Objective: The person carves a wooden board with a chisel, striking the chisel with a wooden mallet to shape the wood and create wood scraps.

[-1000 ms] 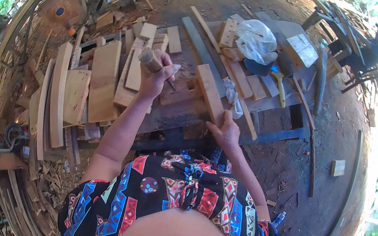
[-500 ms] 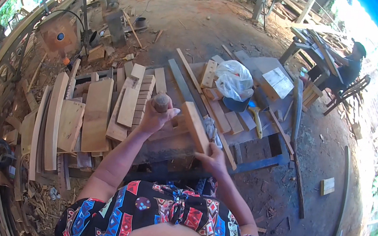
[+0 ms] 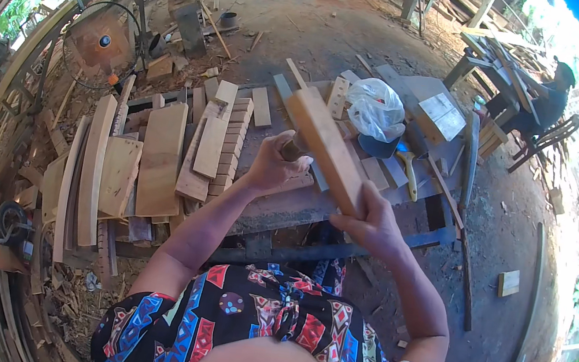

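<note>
A thick rectangular wooden block (image 3: pixel 327 145) is held up at a slant above the workbench, its lower end gripped by my right hand (image 3: pixel 374 226). My left hand (image 3: pixel 271 167) is closed around a round wooden handle (image 3: pixel 295 149), close beside the block's left side. The far part of that handle is hidden, so I cannot tell what tool it belongs to or whether it touches the block. Under both hands lies the dark, worn workbench (image 3: pixel 267 211).
Boards (image 3: pixel 161 159) and slats (image 3: pixel 232 145) fill the bench's left side. Further right are a clear plastic bag (image 3: pixel 375 109), a brush (image 3: pixel 408 174), a drilled wooden block (image 3: pixel 337 97) and a pale box (image 3: pixel 443 117). A person (image 3: pixel 554 96) sits at another table, far right.
My right hand has raised the wooden block off the bench and brought it closer. My left hand has moved right with the handle, which now tilts toward the block. The view has shifted slightly.
</note>
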Demonstrator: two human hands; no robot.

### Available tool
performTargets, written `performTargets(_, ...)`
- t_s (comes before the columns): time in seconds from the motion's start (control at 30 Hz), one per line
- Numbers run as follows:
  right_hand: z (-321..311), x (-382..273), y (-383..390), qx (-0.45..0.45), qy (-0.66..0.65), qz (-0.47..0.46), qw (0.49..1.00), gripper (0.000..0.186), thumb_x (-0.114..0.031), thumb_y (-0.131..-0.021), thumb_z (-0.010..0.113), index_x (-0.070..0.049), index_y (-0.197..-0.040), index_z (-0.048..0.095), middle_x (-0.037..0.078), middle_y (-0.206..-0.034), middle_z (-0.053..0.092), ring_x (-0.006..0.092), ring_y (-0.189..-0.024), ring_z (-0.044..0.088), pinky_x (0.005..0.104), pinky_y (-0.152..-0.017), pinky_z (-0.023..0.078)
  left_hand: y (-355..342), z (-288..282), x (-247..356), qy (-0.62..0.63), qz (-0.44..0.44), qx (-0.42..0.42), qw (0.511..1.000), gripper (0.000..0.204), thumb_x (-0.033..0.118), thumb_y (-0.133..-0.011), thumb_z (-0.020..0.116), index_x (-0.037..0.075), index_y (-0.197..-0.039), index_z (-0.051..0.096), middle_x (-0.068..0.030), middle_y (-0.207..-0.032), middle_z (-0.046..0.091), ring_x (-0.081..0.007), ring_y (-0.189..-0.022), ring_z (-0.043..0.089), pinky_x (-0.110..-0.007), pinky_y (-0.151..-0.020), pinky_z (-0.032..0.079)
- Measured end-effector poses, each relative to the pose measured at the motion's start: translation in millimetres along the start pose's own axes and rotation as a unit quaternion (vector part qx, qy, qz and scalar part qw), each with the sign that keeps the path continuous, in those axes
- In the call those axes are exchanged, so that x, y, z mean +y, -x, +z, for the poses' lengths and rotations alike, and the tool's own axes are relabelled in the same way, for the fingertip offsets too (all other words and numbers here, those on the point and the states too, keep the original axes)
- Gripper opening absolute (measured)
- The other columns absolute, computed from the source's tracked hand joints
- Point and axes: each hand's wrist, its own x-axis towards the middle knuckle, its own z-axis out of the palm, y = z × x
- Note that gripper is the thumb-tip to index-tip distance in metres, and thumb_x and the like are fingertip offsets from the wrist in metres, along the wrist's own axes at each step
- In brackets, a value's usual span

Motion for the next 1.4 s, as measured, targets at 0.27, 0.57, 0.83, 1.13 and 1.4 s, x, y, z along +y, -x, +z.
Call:
performTargets(0.27,-35.9,-54.3,25.5,0.238,-0.335,-0.237,0.88,0.045,-0.009,-0.069,0.074,-0.002,-0.109,0.054,0.008,-0.09,0.058,0.014,-0.084,0.056,0.027,-0.068,0.045,1.5,0.3,2.7,-0.114,0.042,0.0,0.993,0.017,0.003,-0.076,0.069,0.002,-0.091,0.06,0.0037,-0.076,0.058,-0.0035,-0.07,0.047,-0.023,-0.064,0.043)
performTargets(0.57,-2.0,-9.0,17.1,0.106,-0.211,-0.027,0.971,0.042,-0.012,-0.072,0.073,-0.006,-0.108,0.053,-0.001,-0.083,0.057,0.0127,-0.07,0.055,0.029,-0.06,0.045,6.9,-5.1,3.6,-0.049,0.015,0.041,0.998,0.014,0.004,-0.075,0.07,0.004,-0.084,0.06,0.0045,-0.074,0.056,-0.0031,-0.065,0.047,-0.022,-0.059,0.041)
performTargets(0.83,45.0,56.8,24.2,0.135,-0.218,0.064,0.964,0.035,-0.012,-0.073,0.07,-0.003,-0.103,0.053,-0.001,-0.076,0.054,0.0064,-0.054,0.048,0.0214,-0.045,0.036,17.0,-74.8,-8.7,0.095,0.052,0.15,0.983,0.017,0.004,-0.073,0.069,0.006,-0.07,0.052,-0.0013,-0.062,0.054,-0.0114,-0.056,0.057,-0.024,-0.051,0.046)
performTargets(1.13,97.4,109.1,25.8,0.006,-0.006,0.213,0.977,0.05,-0.037,-0.068,0.076,0.001,-0.087,0.05,0.019,-0.079,0.06,0.0269,-0.076,0.059,0.0381,-0.069,0.044,46.2,-83.9,-16.6,0.216,0.087,0.193,0.953,0.016,-0.002,-0.076,0.063,0.004,-0.078,0.049,-0.0062,-0.068,0.054,-0.0166,-0.061,0.06,-0.03,-0.06,0.052)
performTargets(1.4,81.7,105.2,18.6,-0.032,0.106,0.192,0.975,0.054,-0.039,-0.066,0.077,-0.001,-0.093,0.049,0.022,-0.084,0.062,0.0344,-0.081,0.061,0.0421,-0.074,0.045,55.2,-89.1,-16.0,0.175,0.082,0.209,0.959,0.016,-0.001,-0.075,0.065,0.004,-0.079,0.05,-0.0051,-0.069,0.054,-0.0144,-0.06,0.058,-0.028,-0.058,0.05)
